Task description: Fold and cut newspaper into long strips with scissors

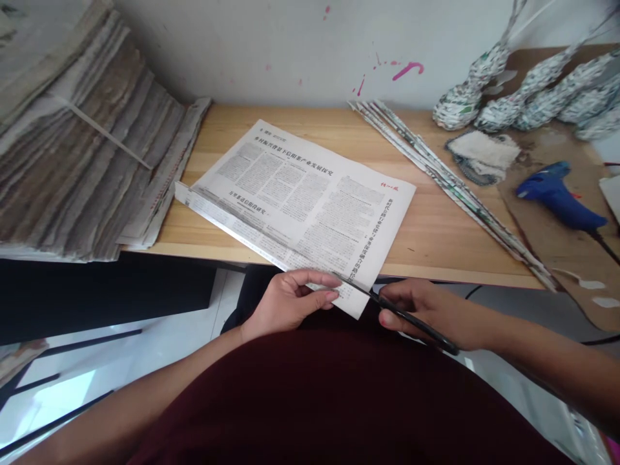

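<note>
A printed newspaper sheet (310, 187) lies on the wooden table, its near right corner hanging past the front edge. My left hand (295, 297) pinches that overhanging near edge between thumb and fingers. In my right hand (421, 310) is a pair of dark-handled scissors (416, 323), fingers wrapped round the handles. The thin blades reach left over the sheet's near right corner, close to my left fingertips. Whether the blades are parted is too fine to make out. A raised fold or strip runs along the sheet's near left edge.
A tall stack of newspapers (92, 142), bound with a white strap, stands at the left. Rolled paper sticks (450, 187) lie diagonally at the right. Beyond them are a blue glue gun (562, 194), a whitish cloth piece (484, 155) and several woven paper shapes (460, 103) on cardboard.
</note>
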`<state>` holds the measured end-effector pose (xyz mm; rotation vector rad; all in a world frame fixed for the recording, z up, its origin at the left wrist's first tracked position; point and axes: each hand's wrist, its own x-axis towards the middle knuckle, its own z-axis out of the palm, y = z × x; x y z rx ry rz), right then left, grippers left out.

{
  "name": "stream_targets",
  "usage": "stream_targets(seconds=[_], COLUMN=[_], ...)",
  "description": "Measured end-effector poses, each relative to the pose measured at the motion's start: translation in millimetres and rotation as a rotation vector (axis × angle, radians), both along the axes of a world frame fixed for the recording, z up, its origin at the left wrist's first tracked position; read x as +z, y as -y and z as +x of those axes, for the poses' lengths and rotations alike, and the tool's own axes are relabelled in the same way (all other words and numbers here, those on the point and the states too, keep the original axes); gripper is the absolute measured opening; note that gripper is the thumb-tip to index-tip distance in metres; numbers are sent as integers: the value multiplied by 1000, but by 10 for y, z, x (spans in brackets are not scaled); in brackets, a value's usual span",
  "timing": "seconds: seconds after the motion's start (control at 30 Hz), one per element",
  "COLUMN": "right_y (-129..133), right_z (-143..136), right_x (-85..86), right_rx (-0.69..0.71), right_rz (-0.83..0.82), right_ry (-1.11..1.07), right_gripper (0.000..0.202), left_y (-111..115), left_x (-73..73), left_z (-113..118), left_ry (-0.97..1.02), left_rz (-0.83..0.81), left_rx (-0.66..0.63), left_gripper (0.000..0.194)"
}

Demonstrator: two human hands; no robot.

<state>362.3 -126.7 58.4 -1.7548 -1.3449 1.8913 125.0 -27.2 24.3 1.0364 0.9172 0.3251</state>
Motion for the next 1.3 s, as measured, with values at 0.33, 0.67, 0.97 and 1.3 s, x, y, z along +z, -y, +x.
stream_targets(seconds=[0.33, 0.67, 0.97, 1.3], right_y=[-52, -160, -54, -62], right_z=[-31, -114, -14, 77], right_x=[9, 8, -58, 61], right_rx=[-37, -43, -51, -10], right_rz=[-95, -19, -52, -135], right_ry=[-81, -41, 20, -92], right_gripper=[47, 49, 45, 50], left_y=[-52, -72, -142, -273], left_x=[-74, -68, -8, 150], left_z=[-13, -33, -117, -278], left_ry=[85, 79, 158, 45], left_rz=[-18, -4, -65, 49], left_rx=[-81, -99, -37, 60], left_gripper=[22, 22, 22, 38])
